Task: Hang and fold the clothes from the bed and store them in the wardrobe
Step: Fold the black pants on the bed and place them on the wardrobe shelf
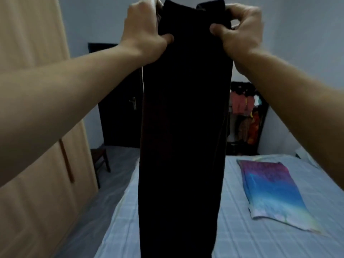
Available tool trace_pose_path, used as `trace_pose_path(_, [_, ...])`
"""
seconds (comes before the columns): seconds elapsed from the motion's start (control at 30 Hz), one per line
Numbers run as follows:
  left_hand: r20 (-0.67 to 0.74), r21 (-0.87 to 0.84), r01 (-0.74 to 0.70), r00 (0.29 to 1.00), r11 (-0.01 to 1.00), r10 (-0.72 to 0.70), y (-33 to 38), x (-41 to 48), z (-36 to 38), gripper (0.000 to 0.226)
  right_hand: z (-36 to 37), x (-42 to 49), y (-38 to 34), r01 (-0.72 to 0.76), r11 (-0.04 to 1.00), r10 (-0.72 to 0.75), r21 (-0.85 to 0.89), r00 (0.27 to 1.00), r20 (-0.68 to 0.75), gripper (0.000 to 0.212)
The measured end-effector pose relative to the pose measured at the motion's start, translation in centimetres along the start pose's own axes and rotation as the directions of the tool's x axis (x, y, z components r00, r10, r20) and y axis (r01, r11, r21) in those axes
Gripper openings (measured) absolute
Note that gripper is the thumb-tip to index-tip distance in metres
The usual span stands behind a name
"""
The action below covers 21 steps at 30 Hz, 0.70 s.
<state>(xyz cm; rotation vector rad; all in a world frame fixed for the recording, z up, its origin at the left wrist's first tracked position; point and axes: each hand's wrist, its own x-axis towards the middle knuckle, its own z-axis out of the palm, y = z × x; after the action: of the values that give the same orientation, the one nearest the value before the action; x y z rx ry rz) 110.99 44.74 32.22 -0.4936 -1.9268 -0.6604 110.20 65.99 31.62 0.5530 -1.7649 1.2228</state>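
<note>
– Both hands are clamped on the top edge of the dark garment (182,127), aren't they?

– Yes. The left hand (147,32) pinches one upper corner with the thumb pressed into the cloth, and the right hand (240,28) pinches the other the same way. The garment hangs full length above the bed (232,229), over its left half, and its lower end runs out of view.

– Is it on a hanger?

– I cannot tell. Something pale shows at each fist, but it is too blurred to name.

– So what looks finished?

– One piece, I'd say. A multicoloured garment (273,190) lies flat and squared off on the bed, toward its right side, so it seems to be folded. It is not yet stored.

– And what is left?

– By my reading, most of it. The dark garment is only held up, neither folded nor hung. After that, both pieces have to go to the wardrobe (37,164), which stands across the floor from the bed's left edge with its doors shut.

– Any more clothes waiting?

– None that I can see on the visible part of the bed. A rack of clothes (243,116) stands beyond the bed's far end, but I judge that to be no part of this job.
</note>
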Motion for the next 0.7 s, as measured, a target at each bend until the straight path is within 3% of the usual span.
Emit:
trace_pose_path(0.47, [0.238, -0.03, 0.164, 0.959, 0.986, -0.152, -15.8, -8.5, 21.6, 0.049, 9.1, -5.8, 25.0, -0.169, 0.973, 0.186, -0.156, 0.977, 0.105, 0.025])
trace_pose_path(0.7, [0.375, -0.038, 0.253, 0.9, 0.967, -0.221, -21.7, -16.6, 27.6, 0.049, 11.9, -12.5, 33.5, -0.192, 0.943, 0.263, -0.272, 0.931, 0.253, 0.026])
